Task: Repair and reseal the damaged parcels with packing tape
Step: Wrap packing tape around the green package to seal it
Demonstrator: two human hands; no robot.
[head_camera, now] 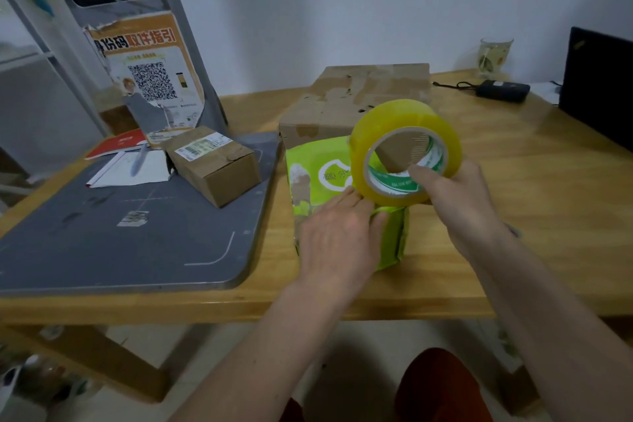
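- Head view shows the right hand [455, 195] gripping a roll of yellow packing tape [406, 151], thumb hooked into the core and fingers behind the roll.
- Roll stands on edge, just above the green parcel [308, 181]; its open core faces the camera and slightly left.
- Left hand [337, 236] lies flat, fingers straight, pressing on the green parcel; its fingertips touch the lower left edge of the roll.
- Green parcel lies on the wooden surface [513, 216] near its front edge, long axis running from the person toward the wall.
- Large brown box [342, 103] stands just behind the green parcel, touching its far end.
- Small brown box [214, 164] rests on a grey mat [102, 250] to the left, well apart from both hands, turned at an angle.
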